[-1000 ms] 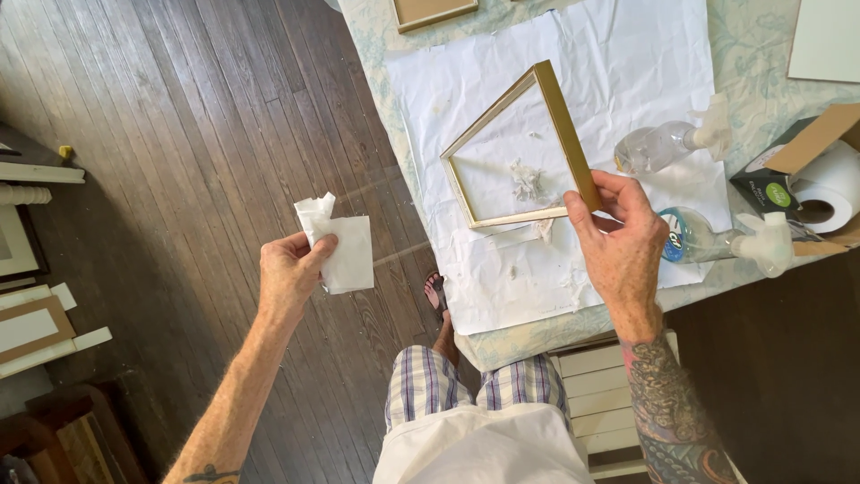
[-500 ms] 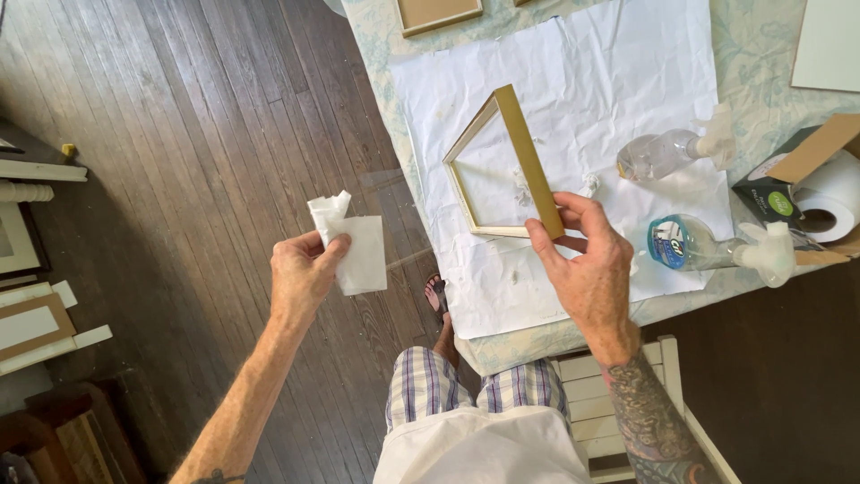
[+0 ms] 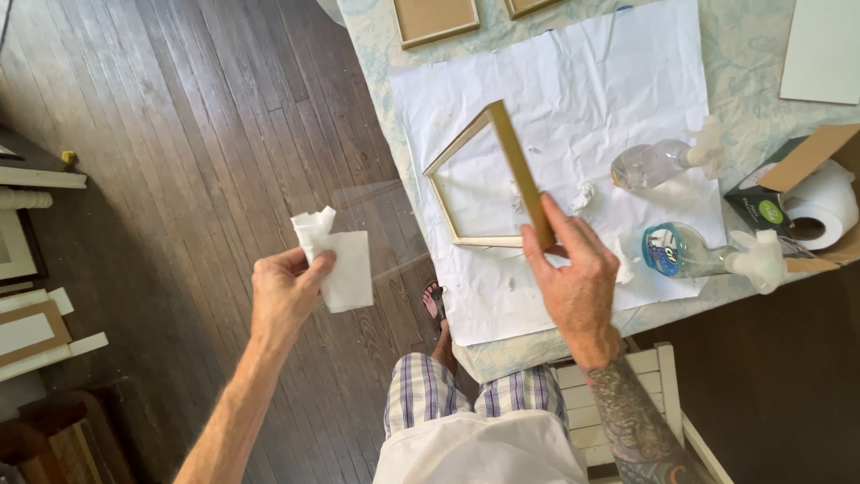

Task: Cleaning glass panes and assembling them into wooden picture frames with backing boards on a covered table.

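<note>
Right hand (image 3: pixel 573 278) is pinching the near corner of a small gold picture frame (image 3: pixel 488 179), thumb and fingers clamped on the mitred joint, and the frame is tipped up off the sheet of white paper (image 3: pixel 573 81) so that one side stands high and the far corner still looks to rest on the paper. It's an empty frame, you can see the paper right through it. Left hand (image 3: pixel 287 291) is out over the dark wood floor (image 3: pixel 179 134), well clear of the table, gripping a folded white paper towel (image 3: pixel 339 264) between thumb and fingers.

On the paper, just right of the frame, there are a few crumpled white scraps, then two clear spray bottles (image 3: pixel 667 161) lying on their sides, one above the other. Beside them at the table edge sits an open cardboard box with a roll of white paper towel (image 3: pixel 824 206) in it. Two more frames lie flat at the far end of the table (image 3: pixel 752 99), which has a pale patterned cloth.
</note>
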